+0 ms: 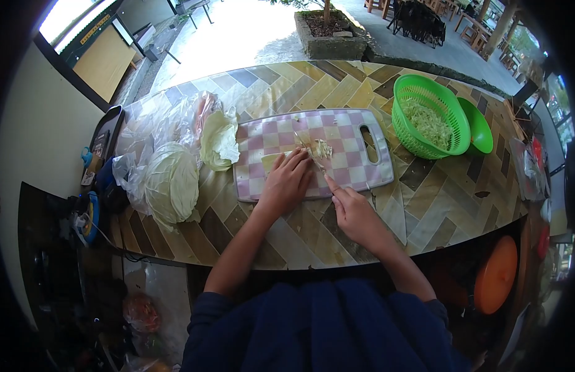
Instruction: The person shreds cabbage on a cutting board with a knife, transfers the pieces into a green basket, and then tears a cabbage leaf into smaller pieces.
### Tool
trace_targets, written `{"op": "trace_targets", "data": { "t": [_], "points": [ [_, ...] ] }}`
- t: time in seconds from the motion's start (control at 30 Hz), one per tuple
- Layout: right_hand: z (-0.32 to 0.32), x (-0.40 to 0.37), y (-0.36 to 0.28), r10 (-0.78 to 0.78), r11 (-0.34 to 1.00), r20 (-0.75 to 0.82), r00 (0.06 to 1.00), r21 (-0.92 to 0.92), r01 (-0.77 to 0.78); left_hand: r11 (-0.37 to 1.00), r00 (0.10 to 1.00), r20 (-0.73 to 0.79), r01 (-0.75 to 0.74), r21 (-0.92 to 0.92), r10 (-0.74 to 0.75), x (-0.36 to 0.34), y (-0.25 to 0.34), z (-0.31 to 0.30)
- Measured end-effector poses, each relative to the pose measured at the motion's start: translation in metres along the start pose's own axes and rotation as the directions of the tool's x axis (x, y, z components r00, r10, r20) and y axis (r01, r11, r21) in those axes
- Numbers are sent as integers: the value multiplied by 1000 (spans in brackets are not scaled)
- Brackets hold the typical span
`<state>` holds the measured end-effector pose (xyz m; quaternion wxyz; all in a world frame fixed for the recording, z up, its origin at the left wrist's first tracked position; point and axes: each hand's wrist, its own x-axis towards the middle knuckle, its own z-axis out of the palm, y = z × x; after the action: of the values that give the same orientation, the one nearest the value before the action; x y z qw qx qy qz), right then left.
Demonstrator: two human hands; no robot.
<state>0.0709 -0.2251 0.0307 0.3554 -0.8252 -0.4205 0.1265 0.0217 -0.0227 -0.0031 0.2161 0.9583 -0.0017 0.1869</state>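
My left hand (286, 183) presses a pale cabbage piece (271, 160) against the pink-and-white checked cutting board (349, 158), fingers bent over it. In my right hand (357, 214) is a knife (320, 166), gripped by its handle, its blade angled up and left beside my left fingertips. Thin cabbage shreds (323, 149) lie on the board just right of the blade. Left of the board sit a large cabbage half (172, 183) and a loose cabbage leaf (220, 140). My left fingers hide part of the piece.
A green basket (401, 127) of shredded cabbage stands right of the board, with a green bowl (479, 127) behind it. Clear plastic bags (169, 121) lie at the left. A black tray (114, 121) sits on the table's left edge. An orange round object (496, 274) is below, right.
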Motion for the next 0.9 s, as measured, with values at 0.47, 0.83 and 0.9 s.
{"op": "trace_targets", "data": {
  "t": [0.47, 0.83, 0.9],
  "points": [
    [13, 38, 18, -32, 996, 59, 998, -84, 37, 1000, 999, 25, 25, -15, -25, 0, -3, 1],
    [6, 14, 6, 38, 999, -27, 999, 19, -38, 1000, 1000, 10, 29, 6, -29, 0, -4, 6],
    [8, 15, 5, 11, 998, -49, 999, 55, -8, 1000, 999, 14, 29, 12, -29, 0, -2, 5]
  ]
}}
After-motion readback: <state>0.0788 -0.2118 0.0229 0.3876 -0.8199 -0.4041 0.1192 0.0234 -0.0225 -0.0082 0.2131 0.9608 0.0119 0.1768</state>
